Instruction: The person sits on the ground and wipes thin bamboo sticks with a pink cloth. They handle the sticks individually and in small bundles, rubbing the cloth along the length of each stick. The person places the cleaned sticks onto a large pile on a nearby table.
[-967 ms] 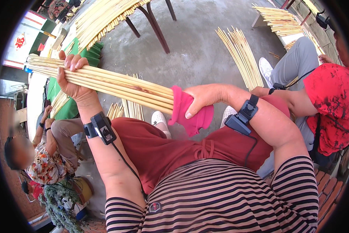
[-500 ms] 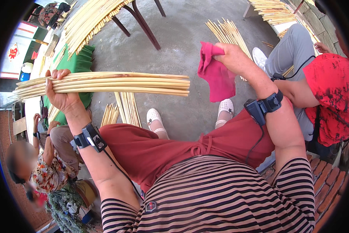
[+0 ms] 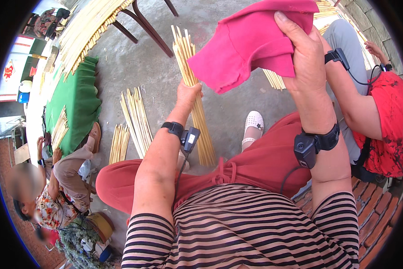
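Observation:
My left hand (image 3: 189, 95) is wrapped round a bundle of thin pale wooden sticks (image 3: 202, 132), gripping it around the middle. The bundle stands nearly upright above my knees, its far ends fanned slightly apart. Up to the right, my right hand (image 3: 302, 56) grips a bright pink cloth (image 3: 246, 47) between thumb and fingers. The cloth spreads out leftward, and its left corner comes close to the sticks above my left hand. My right fingers are mostly hidden behind the cloth.
More stick bundles (image 3: 136, 119) lie on the concrete floor ahead. A table (image 3: 87, 31) piled with sticks stands at far left, near a green cloth (image 3: 78, 103). One person (image 3: 53, 197) sits at left holding sticks; another in red (image 3: 385, 121) sits close at right.
The stick bundle has swung from lying level at the left to nearly upright in front of me. My right hand has raised the pink cloth and brought it nearer, spread wider.

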A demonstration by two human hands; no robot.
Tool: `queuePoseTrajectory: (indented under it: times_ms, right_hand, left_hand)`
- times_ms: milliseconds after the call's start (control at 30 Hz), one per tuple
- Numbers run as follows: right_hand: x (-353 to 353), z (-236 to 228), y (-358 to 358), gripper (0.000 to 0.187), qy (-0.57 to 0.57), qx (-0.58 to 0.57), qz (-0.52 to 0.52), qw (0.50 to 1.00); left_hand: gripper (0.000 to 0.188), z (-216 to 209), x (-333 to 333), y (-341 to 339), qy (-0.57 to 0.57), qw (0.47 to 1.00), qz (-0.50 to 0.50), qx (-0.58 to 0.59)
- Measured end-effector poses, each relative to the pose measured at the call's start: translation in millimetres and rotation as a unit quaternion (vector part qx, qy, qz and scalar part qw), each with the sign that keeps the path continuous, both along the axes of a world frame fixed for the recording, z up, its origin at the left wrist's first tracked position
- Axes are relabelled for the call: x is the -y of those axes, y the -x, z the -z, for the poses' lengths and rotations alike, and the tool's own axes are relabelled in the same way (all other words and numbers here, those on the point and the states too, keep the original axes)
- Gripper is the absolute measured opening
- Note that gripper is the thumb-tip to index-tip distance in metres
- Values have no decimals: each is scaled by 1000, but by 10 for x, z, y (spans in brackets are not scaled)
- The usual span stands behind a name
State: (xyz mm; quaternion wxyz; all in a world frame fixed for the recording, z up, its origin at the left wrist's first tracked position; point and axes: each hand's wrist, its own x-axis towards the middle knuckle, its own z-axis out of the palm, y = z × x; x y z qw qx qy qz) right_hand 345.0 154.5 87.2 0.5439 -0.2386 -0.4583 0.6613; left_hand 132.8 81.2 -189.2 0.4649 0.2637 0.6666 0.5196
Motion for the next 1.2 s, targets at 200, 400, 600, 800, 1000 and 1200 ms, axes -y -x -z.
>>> queuePoseTrajectory:
  times_ms: [200,400,600,800,1000,1200]
  right_hand:
    - [45,14,-408,24,44,-61,64,995]
    - [20,-42,-407,32,101,-16,85,991]
    - [62,44,-380,29,159,39,101,981]
    - [47,118,-276,31,198,29,90,976]
    - [58,157,-271,30,187,54,76,978]
    - [81,163,-284,30,187,-16,4,982]
  left_hand:
    - [23,892,146,-301,122,991,-46,-11]
    - [34,1388,5,-92,262,936,-70,-225]
    - [47,1670,-3,148,390,879,-77,-265]
    - [80,1458,-2,86,461,844,-29,-273]
    - [106,1162,73,-151,507,820,-36,-263]
    - [114,1285,355,-287,479,841,-2,-249]
